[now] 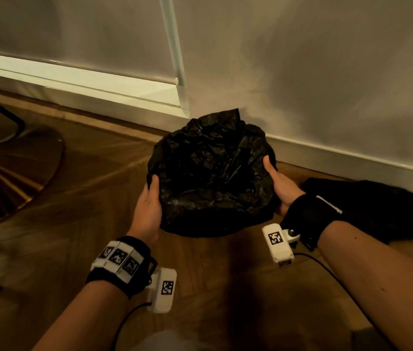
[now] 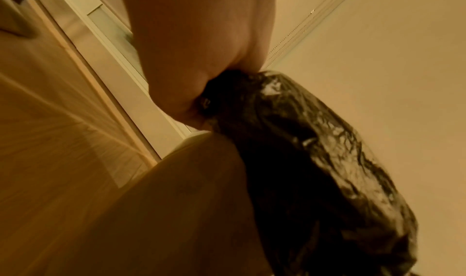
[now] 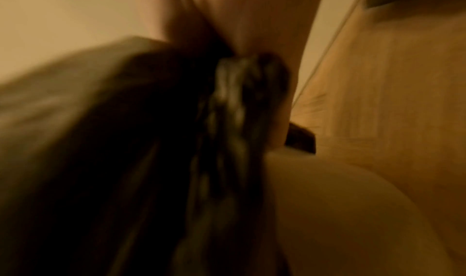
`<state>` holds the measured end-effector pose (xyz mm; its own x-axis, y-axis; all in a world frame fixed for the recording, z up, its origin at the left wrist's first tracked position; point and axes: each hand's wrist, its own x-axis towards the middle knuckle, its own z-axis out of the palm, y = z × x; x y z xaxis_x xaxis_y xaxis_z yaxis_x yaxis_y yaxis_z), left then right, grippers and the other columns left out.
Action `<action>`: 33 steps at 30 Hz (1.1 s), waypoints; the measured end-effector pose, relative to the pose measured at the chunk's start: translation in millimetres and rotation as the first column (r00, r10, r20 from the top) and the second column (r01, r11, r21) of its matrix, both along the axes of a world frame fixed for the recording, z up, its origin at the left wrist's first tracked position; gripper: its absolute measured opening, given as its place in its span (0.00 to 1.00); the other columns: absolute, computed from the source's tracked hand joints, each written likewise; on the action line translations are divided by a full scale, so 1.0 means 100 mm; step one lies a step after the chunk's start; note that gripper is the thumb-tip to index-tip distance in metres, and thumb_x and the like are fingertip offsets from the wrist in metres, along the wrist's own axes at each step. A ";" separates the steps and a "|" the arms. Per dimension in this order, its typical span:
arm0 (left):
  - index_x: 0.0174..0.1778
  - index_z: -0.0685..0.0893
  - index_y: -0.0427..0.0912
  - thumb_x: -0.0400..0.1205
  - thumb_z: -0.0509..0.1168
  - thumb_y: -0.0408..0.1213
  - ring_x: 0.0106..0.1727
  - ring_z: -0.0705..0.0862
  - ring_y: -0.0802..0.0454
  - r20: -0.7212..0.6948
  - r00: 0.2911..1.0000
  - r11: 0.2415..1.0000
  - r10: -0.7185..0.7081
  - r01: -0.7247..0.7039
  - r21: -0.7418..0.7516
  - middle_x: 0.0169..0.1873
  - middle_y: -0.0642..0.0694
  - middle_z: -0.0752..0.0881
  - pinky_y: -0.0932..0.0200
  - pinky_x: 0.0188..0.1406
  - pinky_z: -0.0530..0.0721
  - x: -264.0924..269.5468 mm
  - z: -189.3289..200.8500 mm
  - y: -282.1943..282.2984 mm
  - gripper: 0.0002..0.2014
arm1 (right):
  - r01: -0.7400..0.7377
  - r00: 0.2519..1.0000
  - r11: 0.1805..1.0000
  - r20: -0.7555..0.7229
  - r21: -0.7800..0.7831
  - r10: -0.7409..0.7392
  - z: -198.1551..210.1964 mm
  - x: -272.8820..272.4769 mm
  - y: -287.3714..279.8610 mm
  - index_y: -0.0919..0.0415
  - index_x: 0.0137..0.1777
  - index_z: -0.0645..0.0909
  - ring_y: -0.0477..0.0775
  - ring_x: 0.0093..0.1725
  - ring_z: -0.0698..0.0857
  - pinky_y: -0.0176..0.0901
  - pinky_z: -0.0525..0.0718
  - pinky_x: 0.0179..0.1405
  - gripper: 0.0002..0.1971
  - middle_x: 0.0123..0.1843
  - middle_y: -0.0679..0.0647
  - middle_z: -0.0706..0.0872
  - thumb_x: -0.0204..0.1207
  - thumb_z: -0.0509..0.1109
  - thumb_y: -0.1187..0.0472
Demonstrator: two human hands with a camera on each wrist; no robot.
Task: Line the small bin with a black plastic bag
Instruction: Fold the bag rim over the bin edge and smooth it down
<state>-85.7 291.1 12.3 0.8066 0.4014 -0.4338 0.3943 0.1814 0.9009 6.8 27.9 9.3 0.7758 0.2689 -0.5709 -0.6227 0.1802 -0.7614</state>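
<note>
The left hand (image 1: 148, 206) grips the near-left edge of the black bag (image 1: 213, 173), thumb over the rim and fingers hidden beneath, and the right hand (image 1: 280, 184) grips its right edge the same way. The bag is spread wide, covering the bin, which cannot be seen. It sits on the wood floor (image 1: 86, 198); just behind it runs the wall (image 1: 327, 72), and right of it lies a dark cloth (image 1: 382, 206).

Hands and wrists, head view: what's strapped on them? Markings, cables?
Both hands, left hand and right hand, are bare, forearms unsleeved. Each wrist wears a black wrist strap. The left strap carries a row of white marker tiles with black square codes. A white camera module with one such code hangs under each wrist, trailing a thin black cable.
</note>
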 end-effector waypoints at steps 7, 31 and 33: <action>0.82 0.67 0.49 0.88 0.52 0.55 0.70 0.75 0.54 0.028 0.999 0.996 0.019 -0.022 0.092 0.71 0.51 0.76 0.57 0.66 0.74 0.07 0.06 0.05 0.27 | -0.012 1.000 1.000 0.003 -0.022 0.012 0.06 0.01 0.10 0.58 0.70 0.76 0.56 0.59 0.86 0.47 0.84 0.54 0.29 0.62 0.56 0.87 0.77 0.63 0.39; 0.62 0.84 0.41 0.84 0.57 0.56 0.61 0.83 0.43 -0.139 0.990 0.999 -0.028 0.030 0.011 0.61 0.41 0.86 0.47 0.60 0.81 0.20 -0.01 0.24 0.24 | -0.091 0.996 0.993 -0.006 0.077 0.091 0.02 0.25 -0.02 0.57 0.68 0.78 0.55 0.51 0.89 0.46 0.89 0.49 0.15 0.54 0.57 0.89 0.83 0.61 0.63; 0.58 0.84 0.38 0.82 0.58 0.55 0.59 0.85 0.40 -0.141 0.990 0.999 -0.031 0.026 -0.037 0.58 0.37 0.87 0.44 0.59 0.82 0.14 -0.03 0.28 0.24 | -0.168 0.983 0.984 -0.061 0.050 0.171 0.05 0.27 -0.08 0.62 0.59 0.82 0.54 0.44 0.91 0.45 0.89 0.47 0.13 0.47 0.57 0.92 0.81 0.59 0.67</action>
<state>-72.2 319.6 9.6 0.7472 0.3617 -0.5576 0.5227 0.1984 0.8291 33.7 20.2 14.2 0.6786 0.4196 -0.6029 -0.6947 0.1000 -0.7123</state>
